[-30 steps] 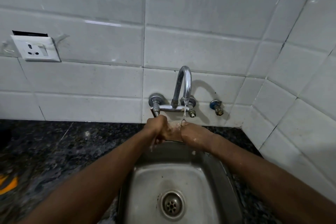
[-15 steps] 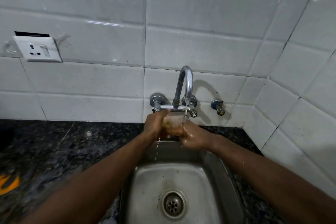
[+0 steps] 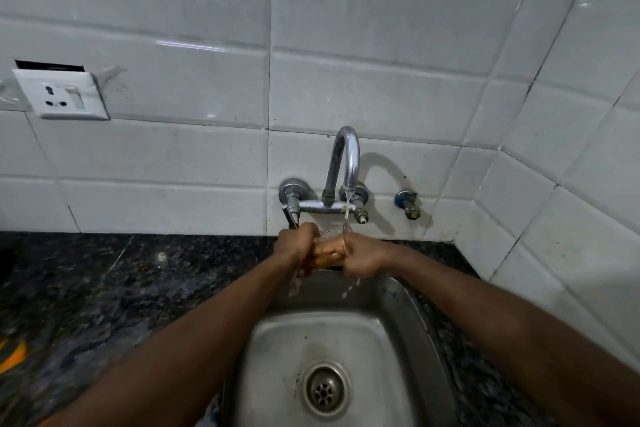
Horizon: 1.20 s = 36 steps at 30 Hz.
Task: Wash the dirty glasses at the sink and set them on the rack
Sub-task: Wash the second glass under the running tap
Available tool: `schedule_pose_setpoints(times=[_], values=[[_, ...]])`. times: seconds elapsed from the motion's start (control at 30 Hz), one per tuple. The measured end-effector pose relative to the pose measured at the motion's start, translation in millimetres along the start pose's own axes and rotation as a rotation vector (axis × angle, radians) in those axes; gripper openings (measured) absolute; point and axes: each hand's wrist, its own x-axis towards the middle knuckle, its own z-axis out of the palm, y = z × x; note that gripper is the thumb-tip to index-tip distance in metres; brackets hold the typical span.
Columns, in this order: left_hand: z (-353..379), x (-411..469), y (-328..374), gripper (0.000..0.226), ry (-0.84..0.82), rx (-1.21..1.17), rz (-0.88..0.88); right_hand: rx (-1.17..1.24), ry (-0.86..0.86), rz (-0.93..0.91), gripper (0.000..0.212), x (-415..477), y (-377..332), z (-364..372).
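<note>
A clear glass (image 3: pixel 327 243) lies sideways between my two hands, under the thin stream from the chrome tap (image 3: pixel 343 170). My left hand (image 3: pixel 298 243) grips one end of the glass. My right hand (image 3: pixel 362 258) grips the other end, with its fingers showing through the glass. Water runs off my right hand and drips into the steel sink (image 3: pixel 408 315) below. Most of the glass is hidden by my fingers. No rack is in view.
The sink's drain (image 3: pixel 325 391) sits low in the basin. Dark speckled granite counter (image 3: pixel 121 288) spreads to the left and wraps the sink's right side. White tiled walls meet in a corner at right. A wall socket (image 3: pixel 62 95) is at left, a small brass valve (image 3: pixel 408 204) right of the tap.
My hands dipped back down a little from the tap body, and the glass turned between them under the running water. The water keeps flowing.
</note>
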Motion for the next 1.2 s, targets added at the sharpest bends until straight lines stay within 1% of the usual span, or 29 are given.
schedule_pose_setpoints(times=[0.07, 0.1, 0.13, 0.17, 0.2, 0.27, 0.3, 0.33, 0.37, 0.4, 0.43, 0.47, 0.5, 0.53, 0.57, 0.6, 0.63, 0.67, 0.7, 0.73, 0.77, 0.8, 0.83, 0.87, 0.9, 1.0, 1.1, 1.13, 1.2], values=[[1.9, -1.9, 3.4, 0.032, 0.036, -0.018, 0.197, 0.054, 0.076, 0.022, 0.051, 0.3, 4.8, 0.1], [2.6, -3.3, 4.9, 0.03, 0.064, 0.013, 0.295, 0.098, 0.123, 0.022, 0.051, 1.1, 7.6, 1.0], [3.2, -5.1, 6.6, 0.029, 0.095, 0.061, 0.341, 0.084, 0.156, 0.004, 0.048, -1.1, 5.7, 0.2], [3.1, -3.1, 7.9, 0.029, 0.132, 0.102, 0.321, -0.005, 0.181, -0.029, 0.046, -1.5, 5.6, -1.1], [2.1, -1.5, 10.5, 0.028, 0.127, 0.076, 0.221, -0.112, 0.174, -0.036, 0.045, -2.1, 0.9, -2.2], [-0.2, -1.6, 13.2, 0.027, 0.026, -0.056, 0.003, -0.292, 0.177, -0.149, 0.051, -3.6, 0.4, -3.9], [-0.6, -2.9, 12.9, 0.029, 0.006, -0.099, -0.031, -0.327, 0.165, -0.169, 0.05, -3.1, 4.0, -4.1], [0.3, -3.0, 12.4, 0.031, 0.014, -0.122, -0.034, -0.246, 0.163, -0.154, 0.043, -3.4, 1.9, -2.8], [2.2, -2.3, 10.5, 0.034, 0.03, -0.155, -0.037, -0.128, 0.233, -0.161, 0.031, -2.0, 3.0, 1.9], [4.2, -2.4, 8.1, 0.041, 0.034, -0.188, -0.048, -0.03, 0.357, -0.142, 0.015, -1.9, -3.7, 8.2], [5.6, -3.9, 5.5, 0.049, 0.008, -0.223, -0.066, 0.043, 0.512, -0.097, 0.013, 2.3, -6.8, 14.4], [7.3, -5.5, 2.4, 0.058, -0.05, -0.266, -0.085, 0.027, 0.688, -0.049, 0.03, 5.1, -12.3, 19.9], [9.1, -7.1, -1.7, 0.065, -0.124, -0.312, -0.104, -0.018, 0.814, -0.022, 0.042, 7.8, -13.4, 23.8], [11.1, -6.4, -6.7, 0.071, -0.189, -0.376, -0.126, -0.068, 0.875, -0.012, 0.046, 10.3, -13.3, 25.7], [12.8, -8.3, -9.5, 0.073, -0.218, -0.442, -0.145, -0.06, 0.886, 0.007, 0.046, 12.4, -12.4, 25.0], [15.0, -7.8, -12.1, 0.072, -0.203, -0.499, -0.158, 0.021, 0.896, 0.052, 0.044, 14.1, -11.2, 22.3], [17.5, -8.6, -12.9, 0.065, -0.156, -0.517, -0.136, 0.186, 0.925, 0.116, 0.04, 15.4, -8.1, 19.8], [20.7, -9.4, -9.6, 0.053, -0.072, -0.459, -0.068, 0.417, 0.943, 0.195, 0.035, 14.6, -8.7, 21.2], [23.5, -8.2, -3.3, 0.041, 0.031, -0.299, 0.025, 0.674, 0.934, 0.281, 0.029, 14.3, -8.8, 25.6], [23.9, -7.7, 4.5, 0.033, 0.155, -0.048, 0.129, 0.921, 0.926, 0.371, 0.026, 14.2, -9.4, 32.5], [22.7, -9.7, 13.6, 0.031, 0.255, 0.214, 0.23, 1.109, 0.918, 0.454, 0.025, 13.8, -10.0, 39.8], [23.1, -12.6, 21.7, 0.032, 0.294, 0.4, 0.342, 1.208, 0.898, 0.518, 0.025, 13.5, -9.9, 45.8], [22.8, -16.9, 28.4, 0.033, 0.284, 0.513, 0.443, 1.26, 0.861, 0.557, 0.027, 14.3, -8.7, 50.7], [21.4, -18.6, 31.5, 0.034, 0.252, 0.584, 0.493, 1.279, 0.832, 0.577, 0.032, 14.6, -8.4, 53.6], [19.9, -20.4, 33.8, 0.035, 0.226, 0.615, 0.504, 1.275, 0.815, 0.582, 0.037, 15.9, -9.2, 55.8], [15.4, -14.7, 32.1, 0.031, 0.23, 0.575, 0.42, 1.136, 0.891, 0.595, 0.04, 17.1, -11.4, 52.9], [14.9, -15.7, 29.1, 0.034, 0.316, 0.256, 0.194, 0.928, 1.034, 0.562, 0.036, 15.5, -17.7, 44.1], [15.5, -17.9, 26.1, 0.033, 0.301, 0.142, 0.124, 0.894, 1.068, 0.538, 0.035, 16.2, -19.5, 42.3], [15.4, -21.0, 21.7, 0.029, 0.279, -0.056, 0.044, 0.84, 1.13, 0.472, 0.033, 17.7, -25.2, 41.0]])
